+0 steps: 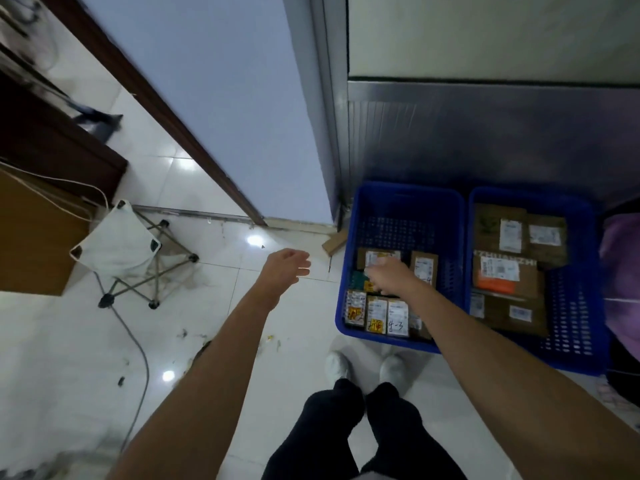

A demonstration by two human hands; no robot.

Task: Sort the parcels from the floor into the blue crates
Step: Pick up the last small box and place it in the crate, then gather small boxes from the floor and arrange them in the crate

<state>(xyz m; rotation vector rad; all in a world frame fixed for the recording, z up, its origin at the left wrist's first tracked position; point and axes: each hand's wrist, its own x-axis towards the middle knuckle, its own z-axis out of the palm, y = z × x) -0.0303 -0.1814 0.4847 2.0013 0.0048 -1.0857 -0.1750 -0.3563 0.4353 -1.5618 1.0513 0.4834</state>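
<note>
L hand [284,268] hangs over the white floor tiles [298,306] at approx 11 o'clock from the feet, fingers loose & spread, holding nothing. R hand [388,276] is down inside the left blue crate [403,194] at 1 o'clock, fingertips among the parcels, over a green packet [358,281]. Can't tell if the fingers grip it or just touch it, since the hand hides the contact.

In that crate a row of small labelled parcels [376,315] stands along the 6 o'clock wall, one w/ "4-3" handwritten. A brown box [424,266] lies at 2 o'clock of the R hand, and another brown box [374,255] just past the fingertips at 12. The right blue crate [533,199] sits against it on the 3 o'clock side, holding larger cardboard boxes [504,277] w/ labels, the middle one w/ an orange strip.

Folding stool [119,244] w/ white seat at 9 o'clock, grey cable [140,348] running on the floor below it. Cardboard scrap [334,242] at the wall base, btw L hand & left crate. Purple fabric [620,271] at the 3 o'clock edge. White shoes [337,363] at 6
</note>
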